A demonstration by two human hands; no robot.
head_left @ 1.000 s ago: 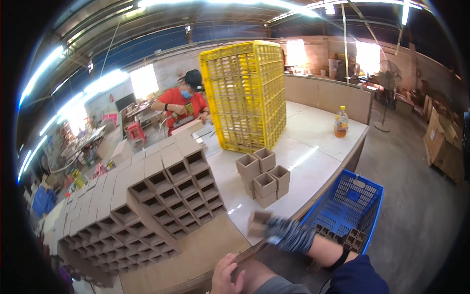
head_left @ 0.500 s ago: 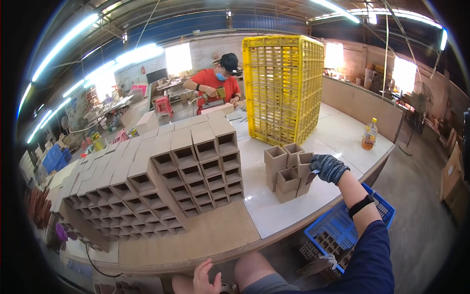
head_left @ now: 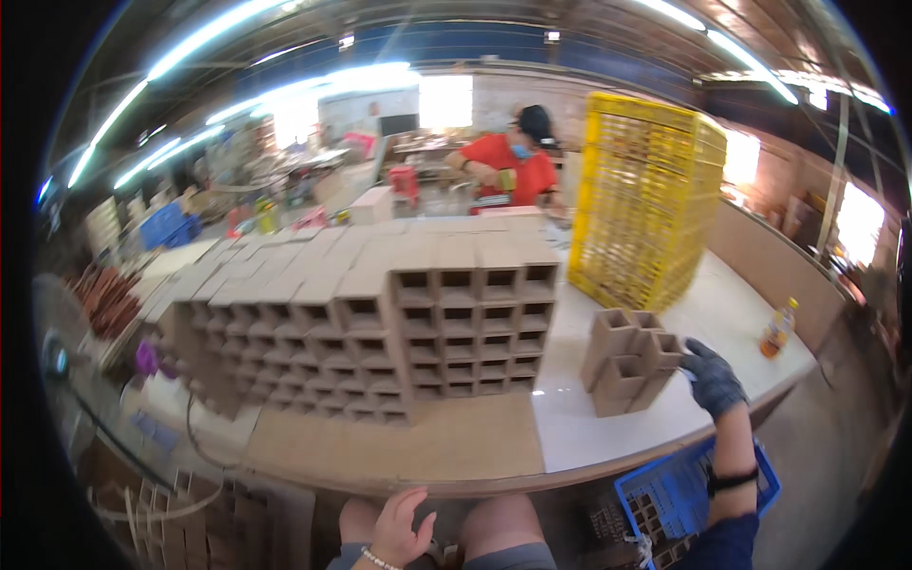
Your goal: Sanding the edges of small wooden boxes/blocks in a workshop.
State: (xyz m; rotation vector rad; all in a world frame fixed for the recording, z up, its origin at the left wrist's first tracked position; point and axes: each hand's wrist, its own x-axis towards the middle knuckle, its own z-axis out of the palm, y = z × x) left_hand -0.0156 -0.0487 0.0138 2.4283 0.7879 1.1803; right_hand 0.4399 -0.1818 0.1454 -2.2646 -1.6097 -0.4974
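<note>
Glossy white bench (head_left: 575, 439), open room at front edge, matte brown square tubes (head_left: 619, 391) clustered right of centre, gloved right hand (head_left: 714, 382) at their right side, grip unclear, left hand (head_left: 401, 532) lower centre, grip released

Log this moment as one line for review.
right hand: gloved, at right side of brown boxes | left hand: bare, open | yellow crate: behind boxes

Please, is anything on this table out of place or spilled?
I see no spill. The yellow-capped bottle looks slightly out of place: it stands near the right edge of the table, apart from the small boxes.
</note>
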